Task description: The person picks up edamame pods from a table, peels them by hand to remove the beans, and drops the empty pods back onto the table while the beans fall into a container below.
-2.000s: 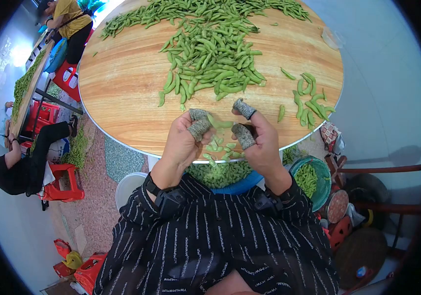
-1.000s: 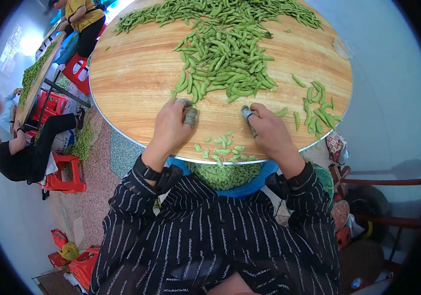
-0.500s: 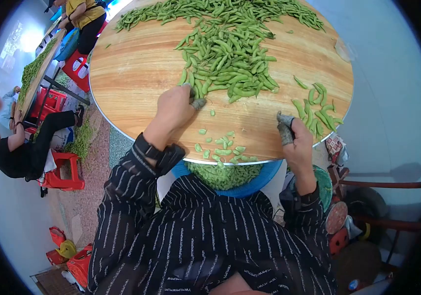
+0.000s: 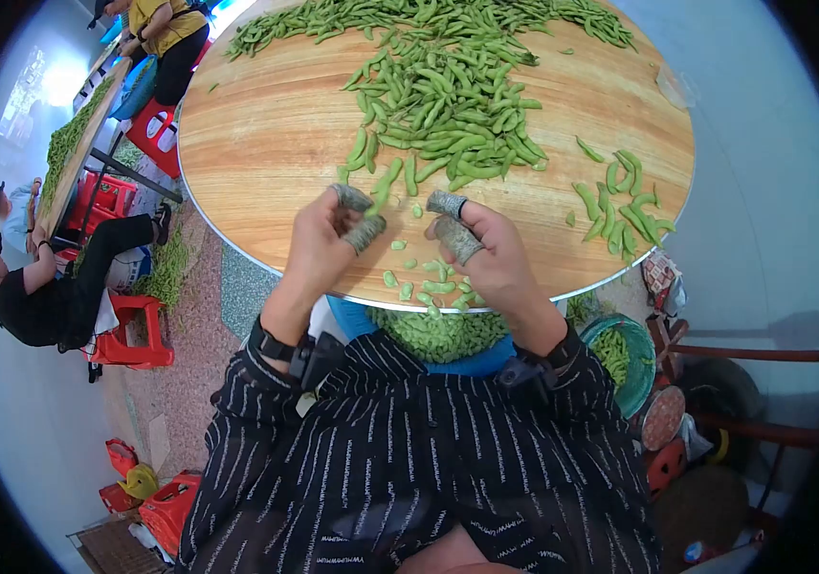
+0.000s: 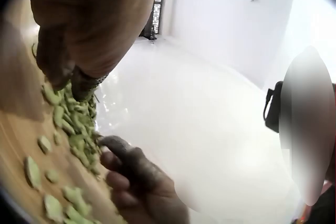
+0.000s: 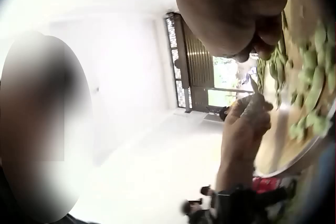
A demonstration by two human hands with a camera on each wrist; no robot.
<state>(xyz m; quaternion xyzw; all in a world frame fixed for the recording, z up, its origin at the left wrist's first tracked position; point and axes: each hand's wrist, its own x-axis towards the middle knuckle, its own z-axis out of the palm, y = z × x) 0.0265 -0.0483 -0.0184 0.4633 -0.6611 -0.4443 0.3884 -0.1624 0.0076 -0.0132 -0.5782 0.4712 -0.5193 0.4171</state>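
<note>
My left hand (image 4: 319, 244), with grey finger sleeves on its thumb and index finger, pinches a green soybean pod (image 4: 387, 184) just before the pod pile (image 4: 443, 105). The pod slants up from between the fingertips. Facing it, my right hand (image 4: 498, 253) wears similar sleeves; its thumb and index finger are bent loosely and nothing shows between them. Below both hands, loose shelled beans (image 4: 438, 286) lie along the near edge of the round wooden table (image 4: 256, 163). In the right wrist view, the left hand (image 6: 244, 129) appears beyond the right palm.
A blue basin (image 4: 472, 365) of shelled beans sits under the table edge. A few separate pods (image 4: 631, 220) lie on the right side. At lower right stands a green bucket (image 4: 637, 368) with pods. People sit around another table (image 4: 70, 158) at left, near red stools (image 4: 137, 330).
My left hand has drawn back from the pile with a pod. My right hand has come left from the pods on the right side and now faces the left hand.
</note>
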